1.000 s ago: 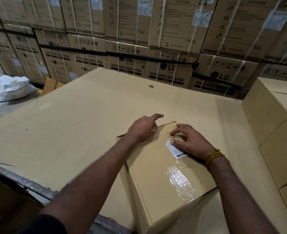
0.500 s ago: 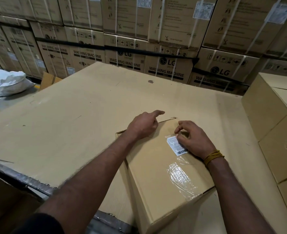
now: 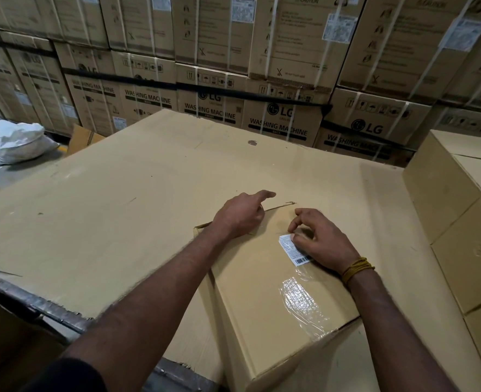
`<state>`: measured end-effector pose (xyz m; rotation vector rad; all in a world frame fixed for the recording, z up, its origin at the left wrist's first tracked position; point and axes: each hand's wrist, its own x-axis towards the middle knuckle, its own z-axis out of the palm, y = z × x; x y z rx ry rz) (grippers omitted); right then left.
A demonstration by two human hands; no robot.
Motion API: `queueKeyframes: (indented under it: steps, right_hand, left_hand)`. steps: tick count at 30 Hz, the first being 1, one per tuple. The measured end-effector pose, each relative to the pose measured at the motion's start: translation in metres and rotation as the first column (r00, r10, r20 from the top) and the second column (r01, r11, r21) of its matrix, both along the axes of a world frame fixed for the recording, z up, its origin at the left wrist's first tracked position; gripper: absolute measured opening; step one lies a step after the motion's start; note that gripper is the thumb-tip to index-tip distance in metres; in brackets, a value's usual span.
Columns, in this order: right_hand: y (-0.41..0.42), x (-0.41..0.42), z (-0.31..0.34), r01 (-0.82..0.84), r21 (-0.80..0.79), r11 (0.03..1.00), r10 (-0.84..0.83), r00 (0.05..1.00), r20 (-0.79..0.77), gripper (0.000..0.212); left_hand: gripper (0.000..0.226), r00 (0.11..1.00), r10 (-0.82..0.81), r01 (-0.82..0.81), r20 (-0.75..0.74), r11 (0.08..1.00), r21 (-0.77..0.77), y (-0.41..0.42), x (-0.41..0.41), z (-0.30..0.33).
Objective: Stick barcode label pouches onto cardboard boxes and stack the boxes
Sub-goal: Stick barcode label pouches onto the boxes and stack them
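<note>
Two hands rest on one box (image 3: 262,292): left hand (image 3: 239,215) with loosely curled fingers, right hand (image 3: 322,241) fingers pinching one barcode label (image 3: 291,248).

Left hand (image 3: 240,215) rests on the cardboard box (image 3: 264,301) top, index finger pointing out | right hand (image 3: 320,240), fingers curled, presses the barcode label pouch (image 3: 293,250) onto the lid | plain boxes (image 3: 459,216) stacked right | washing-machine cartons (image 3: 284,120) behind
</note>
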<state>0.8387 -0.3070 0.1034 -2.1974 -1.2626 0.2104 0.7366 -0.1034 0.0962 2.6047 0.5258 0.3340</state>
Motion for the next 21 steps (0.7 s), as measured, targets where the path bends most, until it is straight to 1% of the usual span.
queueKeyframes:
  steps: [2,4,6,10,14,18,19,21]
  right_hand:
    - [-0.0004,-0.002,0.0025,-0.015,-0.015,1.0,0.015,1.0,0.009,0.024]
    - [-0.0003,-0.0039,0.0059,-0.042,-0.077,0.996,0.045,0.998,0.034,0.031]
    - [0.0001,-0.0049,0.0081,-0.062,-0.122,0.991,0.069,0.996,0.048,0.032]
    - [-0.0004,-0.006,0.0082,-0.055,-0.069,0.996,0.057,0.998,0.029,0.02]
    - [-0.0012,-0.0067,0.0092,-0.098,-0.09,0.991,0.102,0.994,0.041,0.029]
    - [-0.0013,-0.0061,0.0078,-0.091,-0.067,0.994,0.093,0.995,0.033,0.019]
    - [-0.0017,-0.0054,0.0068,-0.09,-0.053,0.995,0.092,0.995,0.035,0.019]
    - [-0.0022,-0.004,0.0062,-0.105,-0.037,0.994,0.106,0.994,0.037,0.027]
  left_hand:
    - [0.055,1.0,-0.002,0.002,-0.001,1.0,0.004,0.0002,0.0004,0.0]
    - [0.054,1.0,-0.003,0.003,-0.001,1.0,0.004,0.0004,0.0005,-0.0002]
    - [0.054,1.0,-0.004,0.004,0.0,1.0,0.006,0.0003,0.0001,-0.0002]
    - [0.054,1.0,0.0,0.0,-0.004,1.0,0.006,-0.0003,0.0003,0.0006]
    - [0.054,1.0,0.008,-0.008,-0.011,1.0,0.01,0.0,0.0008,0.0]
    - [0.054,1.0,0.008,-0.008,-0.003,1.0,0.012,0.0007,0.0011,-0.0007]
    - [0.054,1.0,0.009,-0.009,0.001,1.0,0.012,0.0007,0.001,-0.0009]
    - [0.054,1.0,0.01,-0.01,0.004,1.0,0.01,0.0003,0.0006,-0.0011]
